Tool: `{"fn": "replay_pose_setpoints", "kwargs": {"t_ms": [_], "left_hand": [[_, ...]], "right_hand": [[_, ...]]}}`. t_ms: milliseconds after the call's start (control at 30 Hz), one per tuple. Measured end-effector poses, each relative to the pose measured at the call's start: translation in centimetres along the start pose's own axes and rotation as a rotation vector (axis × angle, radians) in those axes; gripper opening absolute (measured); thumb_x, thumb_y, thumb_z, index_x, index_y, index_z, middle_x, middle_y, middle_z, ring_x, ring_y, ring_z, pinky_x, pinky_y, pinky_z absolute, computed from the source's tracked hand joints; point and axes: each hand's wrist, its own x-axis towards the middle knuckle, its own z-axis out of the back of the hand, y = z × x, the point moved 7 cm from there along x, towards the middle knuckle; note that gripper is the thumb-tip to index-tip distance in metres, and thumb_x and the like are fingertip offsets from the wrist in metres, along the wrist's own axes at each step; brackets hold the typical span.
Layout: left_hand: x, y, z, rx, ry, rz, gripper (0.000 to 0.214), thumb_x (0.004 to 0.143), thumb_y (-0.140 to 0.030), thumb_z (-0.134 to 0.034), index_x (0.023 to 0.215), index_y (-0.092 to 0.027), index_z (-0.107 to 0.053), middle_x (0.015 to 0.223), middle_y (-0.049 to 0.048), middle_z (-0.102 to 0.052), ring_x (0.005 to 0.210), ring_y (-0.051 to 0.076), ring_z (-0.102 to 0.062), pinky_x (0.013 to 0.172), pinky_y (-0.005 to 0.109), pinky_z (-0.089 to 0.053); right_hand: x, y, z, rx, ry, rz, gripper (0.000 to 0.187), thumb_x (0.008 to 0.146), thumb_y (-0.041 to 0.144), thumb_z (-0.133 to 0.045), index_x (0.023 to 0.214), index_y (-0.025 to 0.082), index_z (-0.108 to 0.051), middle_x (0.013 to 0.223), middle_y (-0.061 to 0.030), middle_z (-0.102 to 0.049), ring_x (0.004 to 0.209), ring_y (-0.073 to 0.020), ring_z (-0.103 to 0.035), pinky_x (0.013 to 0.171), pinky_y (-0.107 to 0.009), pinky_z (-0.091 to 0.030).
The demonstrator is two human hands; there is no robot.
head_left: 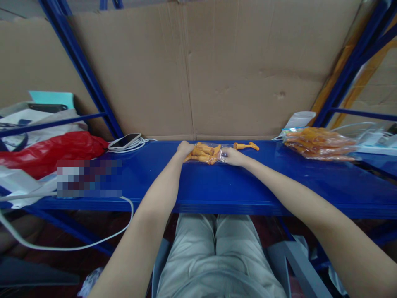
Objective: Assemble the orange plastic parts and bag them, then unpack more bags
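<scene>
Between my hands lies a clear plastic bag (223, 154) on the blue tabletop (214, 182), with several orange boot-shaped plastic pieces (203, 150) in it. My left hand (185, 148) is closed on the bag's left end; its fingertips are partly hidden. At the right end, the fingers of my right hand (233, 157) pinch the clear plastic. A single orange boot-shaped piece (246, 146) rests on the tabletop just beyond my right hand, apart from the bag.
Clear bags of orange pieces (319, 142) are piled at the right. A phone (125, 140) sits on a coiled white cable at the back left, near a red plastic bag (62, 149). Cardboard (217, 74) walls the back; blue posts (89, 78) flank it.
</scene>
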Motion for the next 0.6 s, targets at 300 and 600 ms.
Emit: {"fn": "replay_pose_setpoints", "kwargs": {"t_ms": [300, 600], "left_hand": [[-1.1, -0.6, 1.6, 0.040, -0.117, 0.058, 0.026, 0.084, -0.024, -0.052, 0.096, -0.010, -0.071, 0.108, 0.0205, -0.072, 0.103, 0.028, -0.068, 0.074, 0.027, -0.048], [-2.6, -4.7, 0.8, 0.162, -0.174, -0.267, 0.025, 0.089, -0.025, -0.049, 0.096, -0.018, -0.071, 0.105, 0.0113, -0.073, 0.100, 0.022, -0.066, 0.081, 0.026, -0.047]], "right_hand": [[-0.4, -2.7, 0.5, 0.098, 0.045, -0.160, 0.036, 0.083, 0.008, -0.051, 0.108, 0.018, -0.074, 0.109, -0.0065, -0.074, 0.102, -0.0184, -0.067, 0.097, -0.037, -0.049], [-0.3, -1.8, 0.2, 0.248, 0.056, -0.156, 0.034, 0.090, 0.017, -0.050, 0.118, 0.018, -0.071, 0.125, -0.0085, -0.067, 0.117, -0.0187, -0.062, 0.105, -0.039, -0.044]]}}
